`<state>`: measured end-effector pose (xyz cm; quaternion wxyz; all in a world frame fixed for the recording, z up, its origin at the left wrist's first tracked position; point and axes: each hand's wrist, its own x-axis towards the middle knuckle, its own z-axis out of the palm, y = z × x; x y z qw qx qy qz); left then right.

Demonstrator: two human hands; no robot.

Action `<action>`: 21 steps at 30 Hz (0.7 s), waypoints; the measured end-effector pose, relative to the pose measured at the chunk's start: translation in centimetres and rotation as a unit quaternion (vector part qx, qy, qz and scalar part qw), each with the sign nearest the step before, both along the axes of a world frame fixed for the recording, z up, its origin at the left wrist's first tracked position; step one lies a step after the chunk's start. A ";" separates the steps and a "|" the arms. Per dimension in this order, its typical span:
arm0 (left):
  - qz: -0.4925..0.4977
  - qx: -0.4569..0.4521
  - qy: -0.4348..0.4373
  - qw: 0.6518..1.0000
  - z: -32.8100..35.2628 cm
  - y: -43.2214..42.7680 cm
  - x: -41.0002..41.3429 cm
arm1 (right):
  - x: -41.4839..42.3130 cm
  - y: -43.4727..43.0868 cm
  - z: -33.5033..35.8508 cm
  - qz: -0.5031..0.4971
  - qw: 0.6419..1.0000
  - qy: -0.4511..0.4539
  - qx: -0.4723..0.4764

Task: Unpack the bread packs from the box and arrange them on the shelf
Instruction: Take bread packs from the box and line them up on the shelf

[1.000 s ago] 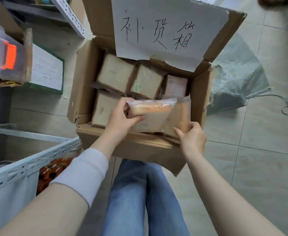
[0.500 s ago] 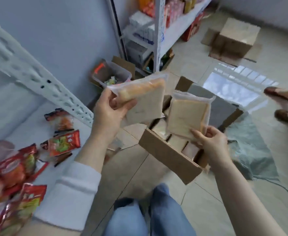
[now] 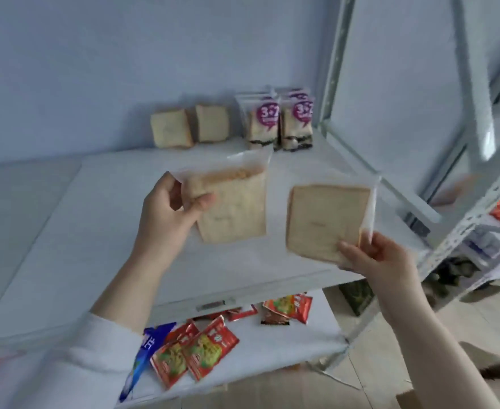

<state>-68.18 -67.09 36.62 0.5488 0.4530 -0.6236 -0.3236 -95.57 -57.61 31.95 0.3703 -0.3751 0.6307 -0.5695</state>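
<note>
Fingers of left hand (image 3: 169, 214) pinch top-left corner of a clear-wrapped square bread pack (image 3: 231, 206); right hand (image 3: 372, 255) fingers clamp lower corner of a second clear-wrapped bread slice pack (image 3: 322, 219). Both packs held above white shelf board (image 3: 95, 219), apart from each other. Two bread packs (image 3: 189, 126) and purple-label packs (image 3: 281, 122) stand at back. Red snack sachets (image 3: 195, 352) lie on lower shelf.

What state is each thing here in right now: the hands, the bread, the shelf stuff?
Left hand: gripping a bread pack.
Left bread pack: held above the shelf.
Right hand: gripping a bread pack.
Right bread pack: held, tilted.
Two plain bread packs: upright by the wall.
Purple-labelled packs: upright.
Upper shelf: mostly bare.
Red snack packets: lying loose on the lower shelf.
</note>
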 end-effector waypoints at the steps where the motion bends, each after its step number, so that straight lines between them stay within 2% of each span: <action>1: 0.016 0.004 -0.004 1.000 -0.2 -1.1 2.0 | 1.8 -2.1 0.3 0.015 1.000 0.003 -0.004; 5: 0.085 0.037 -0.019 0.995 -1.1 -6.8 8.5 | 8.2 -10.7 0.5 0.046 0.999 0.008 -0.006; 8: 0.100 0.046 -0.001 0.994 -1.7 -12.4 10.8 | 11.0 -17.5 0.4 0.059 0.997 0.039 -0.006; 15: 0.102 0.045 0.045 0.993 -3.6 -27.8 11.0 | 14.6 -33.9 -0.6 0.049 0.994 0.098 -0.016; 18: 0.113 0.050 0.037 0.992 -4.7 -32.4 10.7 | 15.7 -38.5 -1.8 0.029 0.995 0.099 0.005; 21: 0.137 0.051 0.030 0.989 -5.9 -35.2 10.7 | 16.3 -41.1 -2.7 0.010 0.991 0.137 0.009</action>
